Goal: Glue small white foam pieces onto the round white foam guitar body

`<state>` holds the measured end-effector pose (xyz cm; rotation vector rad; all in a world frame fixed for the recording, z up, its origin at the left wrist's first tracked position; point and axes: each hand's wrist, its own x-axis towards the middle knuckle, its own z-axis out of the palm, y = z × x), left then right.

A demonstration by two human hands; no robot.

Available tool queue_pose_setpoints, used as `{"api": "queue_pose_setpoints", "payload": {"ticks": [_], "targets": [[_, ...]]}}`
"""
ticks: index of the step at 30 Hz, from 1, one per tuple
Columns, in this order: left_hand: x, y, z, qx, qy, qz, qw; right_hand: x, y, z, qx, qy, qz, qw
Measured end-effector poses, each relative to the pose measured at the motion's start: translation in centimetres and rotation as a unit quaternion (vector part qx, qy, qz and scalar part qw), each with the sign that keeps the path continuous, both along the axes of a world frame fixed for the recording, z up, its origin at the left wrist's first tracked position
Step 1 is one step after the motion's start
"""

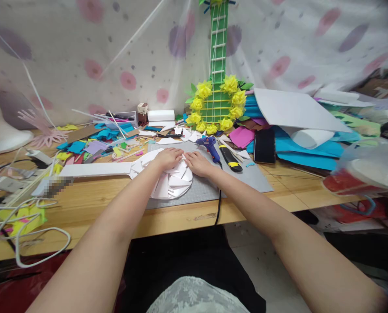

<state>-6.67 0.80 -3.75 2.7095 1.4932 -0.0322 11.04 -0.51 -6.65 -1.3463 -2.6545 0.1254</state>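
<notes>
A white paper banjo shape [177,184] lies flat, its round body covered with overlapping folded paper pieces and its long neck [97,169] pointing left. My left hand [169,158] rests palm down on the upper part of the round body, fingers stretched out. Against the right edge of the body lies my right hand [196,164], its fingers extended toward the left hand and touching the paper. Both hands cover some of the paper pieces. Beneath the body is a grey cutting mat [255,180].
Right of my hands lie a blue glue gun [210,148] with a black cord and a black-and-yellow utility knife [230,158]. A green paper banjo [218,65] with yellow flowers stands behind. Paper scraps [112,134], white cables [27,226] and a covered red cup [359,178] surround the work area.
</notes>
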Motion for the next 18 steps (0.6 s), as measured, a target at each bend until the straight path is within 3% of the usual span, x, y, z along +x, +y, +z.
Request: {"api": "queue_pose_setpoints", "payload": {"ticks": [6,18], "targets": [[-0.04,0.0,0.11,-0.002,0.006,0.002,1.0,0.11,0.4,-0.83,0.03,0.016,0.012,0.999],[0.41,-0.48,0.52,-0.021,-0.014,0.041,0.999,0.02,0.05,-0.81,0.018,0.037,-0.004,0.999]]}}
